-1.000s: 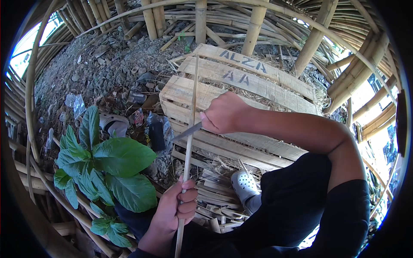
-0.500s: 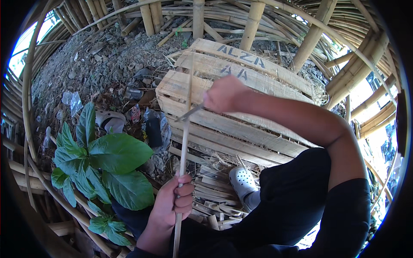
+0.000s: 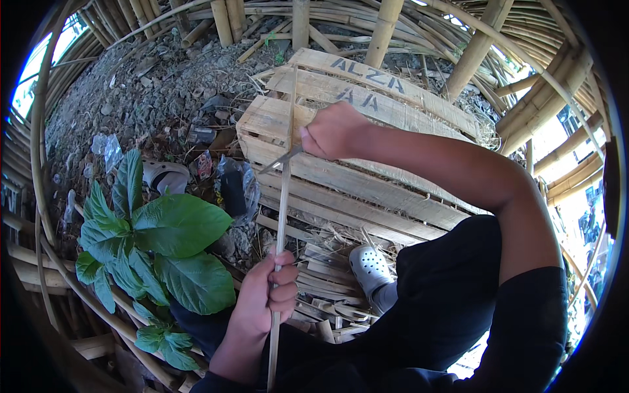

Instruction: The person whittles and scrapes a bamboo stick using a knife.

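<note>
My left hand (image 3: 268,288) is wrapped round a long, thin bamboo strip (image 3: 284,200), which stands nearly upright in front of me. Farther up, my right hand (image 3: 333,131) grips a knife (image 3: 282,160) whose blade lies across the strip and points to the left. Its handle is hidden inside my fist. The strip's top end overlaps the slatted wooden crate (image 3: 367,187) behind it, and its lower end runs down past my left hand toward my lap.
Leafy green plant (image 3: 180,226) at the left. Light clogs (image 3: 370,265) are on my feet, with split bamboo pieces (image 3: 327,288) near the right one. Rubble (image 3: 164,98) and plastic litter (image 3: 239,193) lie beyond. Bamboo poles (image 3: 383,33) ring the place.
My left hand and the strip have risen slightly in view. The right hand, with the knife, has shifted a little left and up, its blade still across the strip.
</note>
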`<state>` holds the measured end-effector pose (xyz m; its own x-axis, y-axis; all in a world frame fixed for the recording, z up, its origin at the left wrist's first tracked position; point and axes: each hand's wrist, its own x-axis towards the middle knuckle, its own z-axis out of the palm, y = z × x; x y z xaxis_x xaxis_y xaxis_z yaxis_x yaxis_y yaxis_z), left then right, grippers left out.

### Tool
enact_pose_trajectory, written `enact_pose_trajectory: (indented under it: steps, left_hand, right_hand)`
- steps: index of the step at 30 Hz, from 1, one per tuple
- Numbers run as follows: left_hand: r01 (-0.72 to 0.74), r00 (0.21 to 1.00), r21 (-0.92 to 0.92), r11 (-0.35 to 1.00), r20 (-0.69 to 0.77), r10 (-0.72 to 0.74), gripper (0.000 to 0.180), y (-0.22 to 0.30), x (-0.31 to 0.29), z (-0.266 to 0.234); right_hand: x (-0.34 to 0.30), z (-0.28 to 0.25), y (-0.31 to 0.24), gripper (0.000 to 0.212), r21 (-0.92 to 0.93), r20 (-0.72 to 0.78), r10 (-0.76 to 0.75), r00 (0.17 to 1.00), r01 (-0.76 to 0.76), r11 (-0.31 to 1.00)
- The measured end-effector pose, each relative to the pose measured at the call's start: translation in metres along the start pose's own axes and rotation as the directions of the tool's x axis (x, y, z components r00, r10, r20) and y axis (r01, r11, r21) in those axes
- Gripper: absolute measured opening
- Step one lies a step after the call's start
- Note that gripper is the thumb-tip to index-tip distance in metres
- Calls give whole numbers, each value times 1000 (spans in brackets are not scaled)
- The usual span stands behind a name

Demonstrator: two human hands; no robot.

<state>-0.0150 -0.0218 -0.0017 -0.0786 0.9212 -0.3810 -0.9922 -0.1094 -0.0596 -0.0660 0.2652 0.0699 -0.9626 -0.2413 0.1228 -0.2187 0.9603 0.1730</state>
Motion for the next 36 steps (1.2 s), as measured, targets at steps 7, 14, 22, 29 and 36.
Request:
enact_pose_trajectory:
  steps: [7,14,22,29,36]
  left_hand:
    - [22,998,-26,999,57,-21,27,-1,-3,-2]
    - [56,998,-8,998,38,-56,26,-3,-2,1]
    - [16,1000,-46,999,14,-15,25,1,-4,-1]
    - [2,1000,-5,1000,13,-2,26,3,-5,2]
    - [79,997,2,997,23,-79,25,-11,-4,2]
  right_hand:
    - [4,-2,-3,51,-48,77,161,984,-158,986]
    - [8,-1,15,52,-25,89,126,988,-125,992]
    - [12,1,20,50,-35,112,137,984,-134,990]
    - [21,3,28,54,-52,53,221,974,-218,975]
    - [25,0,108,51,-205,145,436,888,-404,891]
